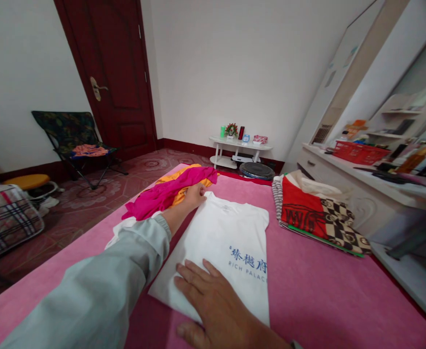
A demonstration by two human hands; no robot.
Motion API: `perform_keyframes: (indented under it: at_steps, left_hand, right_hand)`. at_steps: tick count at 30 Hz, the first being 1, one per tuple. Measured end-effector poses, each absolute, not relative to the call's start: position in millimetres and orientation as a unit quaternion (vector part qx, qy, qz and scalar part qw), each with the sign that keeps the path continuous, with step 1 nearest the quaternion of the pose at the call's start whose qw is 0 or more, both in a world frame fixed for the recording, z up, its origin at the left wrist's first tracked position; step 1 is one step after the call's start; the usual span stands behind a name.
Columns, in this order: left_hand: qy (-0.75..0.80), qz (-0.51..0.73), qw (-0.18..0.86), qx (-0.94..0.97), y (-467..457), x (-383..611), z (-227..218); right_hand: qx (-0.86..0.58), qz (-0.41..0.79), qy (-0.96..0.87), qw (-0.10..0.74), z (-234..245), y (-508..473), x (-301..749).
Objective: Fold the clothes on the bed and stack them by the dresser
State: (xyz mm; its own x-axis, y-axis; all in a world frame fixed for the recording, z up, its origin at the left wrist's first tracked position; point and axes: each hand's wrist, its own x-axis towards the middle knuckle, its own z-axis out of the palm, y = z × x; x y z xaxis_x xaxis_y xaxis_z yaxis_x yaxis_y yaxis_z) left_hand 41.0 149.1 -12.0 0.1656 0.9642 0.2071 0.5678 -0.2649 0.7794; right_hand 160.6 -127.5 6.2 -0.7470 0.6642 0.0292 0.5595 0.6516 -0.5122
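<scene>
A white T-shirt (230, 232) with blue lettering lies partly folded on the pink bed cover (307, 286). My left hand (195, 195) is closed at its far left corner near the collar, the fingertips pinching the fabric there. Flat on the lower part of the shirt rests my right hand (213, 300), fingers stretched out and pressing the cloth. Just beyond my left hand lie a crumpled magenta garment (169, 191) and an orange garment (181, 194). Some white cloth (121, 228) shows beside my left sleeve.
Folded clothes (303, 206) are stacked on the right side of the bed. A dresser (343, 169) with a red basket (360, 151) stands beyond them. Near the far wall are a small white table (240, 144) and a round dark object (257, 170). A folding chair (71, 131) stands at left.
</scene>
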Motion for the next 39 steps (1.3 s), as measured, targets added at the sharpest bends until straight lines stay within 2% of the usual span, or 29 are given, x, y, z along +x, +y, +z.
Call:
perform_keyframes:
  at_steps: [4, 8, 10, 16, 19, 22, 25, 28, 39]
  left_hand:
    - [0.51, 0.363, 0.189, 0.756, 123, 45, -7]
    - [0.427, 0.327, 0.159, 0.828, 73, 49, -18]
    - [0.391, 0.29, 0.15, 0.861, 49, 47, -29]
    - [0.382, 0.206, 0.096, 0.896, 23, 43, -42]
    - [0.342, 0.203, 0.077, 0.914, 17, 44, -33]
    - [0.25, 0.202, 0.079, 0.944, 5, 45, -21]
    - [0.164, 0.174, 0.107, 0.965, -9, 46, -10]
    - [0.109, 0.145, 0.128, 0.975, -17, 47, -3]
    - [0.082, 0.157, 0.151, 0.973, -16, 47, -7]
  right_hand:
    - [-0.346, 0.248, -0.898, 0.11, 10, -128, 161]
    - [-0.343, 0.244, -0.896, 0.141, 10, -133, 162]
    - [-0.343, 0.241, -0.887, 0.191, 6, -135, 162]
    - [-0.48, 0.203, -0.73, 0.443, -6, -117, 177]
    - [-0.549, 0.14, -0.671, 0.478, -4, -93, 211]
    - [-0.66, 0.072, -0.606, 0.438, 1, -64, 260]
    - [-0.77, 0.025, -0.561, 0.303, 4, -33, 303]
    - [-0.816, 0.006, -0.548, 0.183, 3, -7, 323]
    - [-0.8, -0.036, -0.587, 0.122, 2, 38, 326]
